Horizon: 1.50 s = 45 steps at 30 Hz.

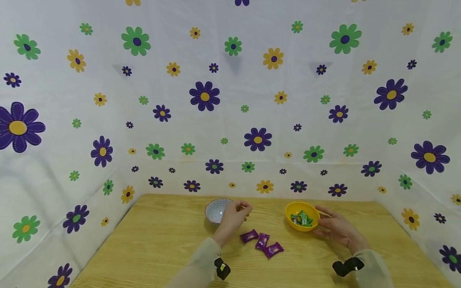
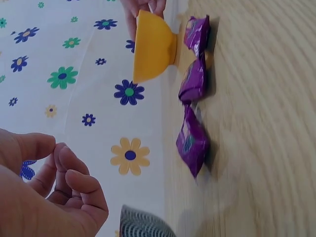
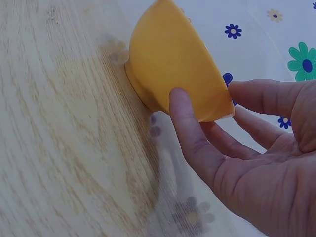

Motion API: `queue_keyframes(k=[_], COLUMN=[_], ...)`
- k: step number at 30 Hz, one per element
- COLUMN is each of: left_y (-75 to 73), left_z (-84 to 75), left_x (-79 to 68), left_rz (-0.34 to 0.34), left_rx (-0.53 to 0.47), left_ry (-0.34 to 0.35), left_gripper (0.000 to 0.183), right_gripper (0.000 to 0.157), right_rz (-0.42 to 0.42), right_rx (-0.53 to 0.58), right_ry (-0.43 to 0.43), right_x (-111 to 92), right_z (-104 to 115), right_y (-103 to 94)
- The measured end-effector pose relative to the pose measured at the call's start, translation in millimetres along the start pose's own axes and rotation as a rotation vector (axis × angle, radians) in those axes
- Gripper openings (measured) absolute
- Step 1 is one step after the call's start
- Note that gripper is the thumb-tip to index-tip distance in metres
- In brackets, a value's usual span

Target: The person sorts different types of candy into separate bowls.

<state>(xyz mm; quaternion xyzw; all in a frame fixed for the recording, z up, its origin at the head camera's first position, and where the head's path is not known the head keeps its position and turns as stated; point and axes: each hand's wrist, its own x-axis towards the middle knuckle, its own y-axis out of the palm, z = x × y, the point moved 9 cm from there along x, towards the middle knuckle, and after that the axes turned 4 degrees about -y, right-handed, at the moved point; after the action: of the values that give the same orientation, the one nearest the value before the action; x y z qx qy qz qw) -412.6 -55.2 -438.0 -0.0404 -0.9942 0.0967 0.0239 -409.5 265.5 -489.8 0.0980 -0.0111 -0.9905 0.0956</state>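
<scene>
My left hand (image 1: 234,218) is raised beside the white patterned bowl (image 1: 213,211) and partly covers it. Thumb and index fingertips meet, the other fingers are curled, and nothing shows between them in the left wrist view. My right hand (image 1: 340,229) is at the right side of the yellow bowl (image 1: 301,228), which holds several green-wrapped candies (image 1: 302,219). Its fairly straight thumb and fingers are spread against the bowl's outer wall and rim, as the right wrist view shows. Three purple-wrapped candies (image 1: 262,241) lie in a loose row on the table between the bowls.
The wooden table (image 1: 151,248) is bordered by a white cloth backdrop (image 1: 230,120) printed with flowers, at the back and both sides. Both bowls stand toward the far edge. A black wrist camera (image 1: 222,269) sits on the left sleeve, another (image 1: 347,266) on the right.
</scene>
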Motion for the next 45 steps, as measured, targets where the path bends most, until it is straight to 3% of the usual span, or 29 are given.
queue_keyframes(k=[16, 25, 32, 39, 45], left_y=[-65.5, -97.7, -109.9, -126.5, -130.2], left_z=[3.3, 10.0, 14.8, 27.1, 37.0], left_x=[3.2, 2.2, 0.8, 2.0, 4.4], left_rz=[-0.185, -0.306, -0.346, -0.410, -0.356], left_rx=[-0.010, 0.125, 0.144, 0.150, 0.149], left_ry=[0.017, 0.011, 0.012, -0.038, -0.077], left_gripper=[0.015, 0.019, 0.018, 0.023, 0.033], right_gripper=[0.066, 0.064, 0.064, 0.065, 0.065], right_rz=[-0.003, -0.023, -0.008, 0.008, -0.020], right_rx=[0.008, 0.015, 0.004, -0.004, -0.044], right_ry=[-0.024, -0.014, -0.026, -0.029, -0.057], right_x=[-0.1, 0.5, -1.4, -4.7, -9.3], right_z=[-0.4, 0.3, 0.7, 3.7, 8.1], right_y=[-1.0, -2.8, -2.9, -2.7, -6.5])
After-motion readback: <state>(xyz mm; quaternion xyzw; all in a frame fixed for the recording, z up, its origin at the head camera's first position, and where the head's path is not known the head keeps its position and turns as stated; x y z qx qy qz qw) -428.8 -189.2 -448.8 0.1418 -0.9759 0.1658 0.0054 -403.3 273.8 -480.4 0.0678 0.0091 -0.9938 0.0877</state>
